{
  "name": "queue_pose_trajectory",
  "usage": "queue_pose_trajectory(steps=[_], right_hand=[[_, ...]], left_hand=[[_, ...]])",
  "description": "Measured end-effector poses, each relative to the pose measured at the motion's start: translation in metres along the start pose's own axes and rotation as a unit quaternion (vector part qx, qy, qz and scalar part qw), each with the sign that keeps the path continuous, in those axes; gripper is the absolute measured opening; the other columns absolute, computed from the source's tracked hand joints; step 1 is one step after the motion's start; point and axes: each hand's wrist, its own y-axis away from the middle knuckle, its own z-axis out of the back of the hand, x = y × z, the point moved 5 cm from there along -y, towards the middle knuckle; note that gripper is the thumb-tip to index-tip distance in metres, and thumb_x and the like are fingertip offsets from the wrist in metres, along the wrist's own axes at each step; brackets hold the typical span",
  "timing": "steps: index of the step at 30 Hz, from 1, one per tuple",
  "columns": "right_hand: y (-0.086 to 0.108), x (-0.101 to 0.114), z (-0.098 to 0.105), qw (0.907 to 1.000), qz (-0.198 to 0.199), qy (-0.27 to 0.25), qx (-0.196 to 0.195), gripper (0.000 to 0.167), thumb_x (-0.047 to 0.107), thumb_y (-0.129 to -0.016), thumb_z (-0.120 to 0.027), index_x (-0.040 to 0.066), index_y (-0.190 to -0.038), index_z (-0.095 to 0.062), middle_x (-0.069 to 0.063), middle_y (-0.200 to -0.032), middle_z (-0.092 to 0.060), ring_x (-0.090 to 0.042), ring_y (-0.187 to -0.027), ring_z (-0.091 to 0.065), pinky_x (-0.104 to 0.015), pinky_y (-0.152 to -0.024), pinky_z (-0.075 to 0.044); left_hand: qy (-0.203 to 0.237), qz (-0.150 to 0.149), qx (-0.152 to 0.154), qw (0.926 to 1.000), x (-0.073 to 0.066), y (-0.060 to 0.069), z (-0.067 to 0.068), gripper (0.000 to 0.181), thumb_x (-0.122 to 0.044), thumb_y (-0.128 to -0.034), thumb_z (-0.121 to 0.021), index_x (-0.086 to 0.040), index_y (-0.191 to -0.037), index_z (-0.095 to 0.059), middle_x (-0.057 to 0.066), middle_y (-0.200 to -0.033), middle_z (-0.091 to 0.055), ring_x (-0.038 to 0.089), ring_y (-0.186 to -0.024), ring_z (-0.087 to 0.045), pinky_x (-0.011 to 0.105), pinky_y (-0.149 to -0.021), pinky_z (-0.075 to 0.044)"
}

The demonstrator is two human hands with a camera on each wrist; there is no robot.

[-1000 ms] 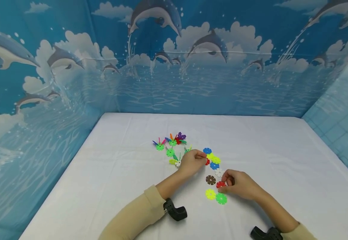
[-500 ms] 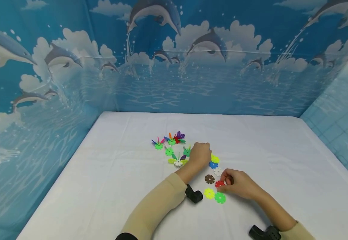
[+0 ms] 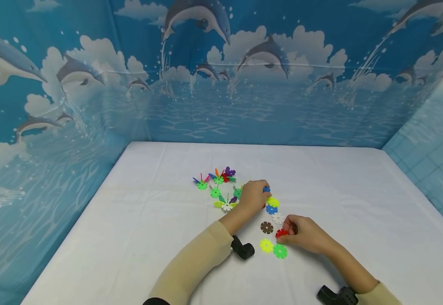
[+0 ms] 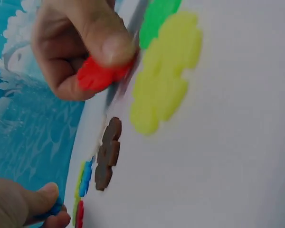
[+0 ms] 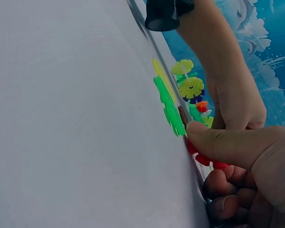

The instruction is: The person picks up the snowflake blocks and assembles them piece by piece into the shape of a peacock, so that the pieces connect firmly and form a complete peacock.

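My left hand (image 3: 253,198) pinches a blue notched plastic disc (image 3: 266,189) between thumb and fingertips, just above the far end of a cluster of loose discs. Its thumb and the blue piece also show at the lower corner of the left wrist view. My right hand (image 3: 306,233) pinches a red notched disc (image 3: 281,233), raised on edge, between thumb and fingers; the thumb covers part of it in the right wrist view. Close by lie a green disc (image 3: 280,251), a yellow disc (image 3: 266,245), a brown disc (image 3: 266,228) and a white disc (image 3: 278,218).
Beyond the right hand lie a yellow disc (image 3: 273,202) and another blue disc (image 3: 271,209). Left of the left hand stands a group of joined discs, with a white one (image 3: 227,208) and a green one (image 3: 202,186). A white cloth (image 3: 129,237) covers the table.
My left hand has moved right and away to the far blue disc, then lifted it slightly back toward the left. My right hand stays put, with the red disc now tilted up.
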Motion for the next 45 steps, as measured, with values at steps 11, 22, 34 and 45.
queue_pose_trajectory(steps=[11, 22, 34, 45], right_hand=[[-0.003, 0.000, 0.003, 0.9974, -0.014, -0.070, -0.001, 0.030, 0.024, -0.099, -0.057, 0.007, -0.075, -0.054, 0.001, -0.061, -0.044, -0.011, -0.054, -0.039, -0.024, -0.051, -0.033], [-0.014, 0.022, -0.015, 0.9768, -0.027, -0.211, 0.026, 0.038, 0.019, -0.105, -0.040, -0.005, -0.077, -0.050, 0.000, -0.060, -0.038, -0.010, -0.050, -0.031, -0.022, -0.048, -0.027], [-0.016, 0.035, -0.029, 0.9786, -0.018, -0.203, 0.027, 0.039, 0.018, -0.105, -0.037, -0.005, -0.076, -0.049, 0.001, -0.056, -0.036, -0.011, -0.049, -0.034, -0.021, -0.049, -0.028], [-0.014, 0.041, -0.035, 0.9933, -0.043, -0.100, -0.038, 0.040, 0.016, -0.105, -0.037, 0.007, -0.067, -0.048, 0.002, -0.059, -0.037, -0.015, -0.057, -0.038, -0.024, -0.056, -0.032]], left_hand=[[0.219, -0.031, 0.076, 0.9723, 0.020, 0.052, 0.012, 0.011, -0.012, -0.0903, -0.070, -0.004, -0.098, -0.071, -0.005, -0.077, -0.066, 0.002, -0.068, -0.057, 0.018, -0.064, -0.047], [0.341, -0.038, 0.109, 0.9328, 0.030, 0.087, 0.011, 0.007, -0.009, -0.0898, -0.071, -0.003, -0.093, -0.069, -0.004, -0.072, -0.067, 0.005, -0.064, -0.064, 0.019, -0.064, -0.050], [0.375, -0.052, 0.082, 0.9219, 0.034, 0.096, 0.013, 0.004, -0.003, -0.0882, -0.070, 0.000, -0.089, -0.068, 0.004, -0.078, -0.070, 0.010, -0.069, -0.067, 0.020, -0.065, -0.052], [0.400, -0.061, 0.099, 0.9091, 0.029, 0.103, 0.013, 0.003, 0.011, -0.0863, -0.066, 0.010, -0.084, -0.063, 0.021, -0.083, -0.070, 0.035, -0.078, -0.069, 0.024, -0.068, -0.056]])
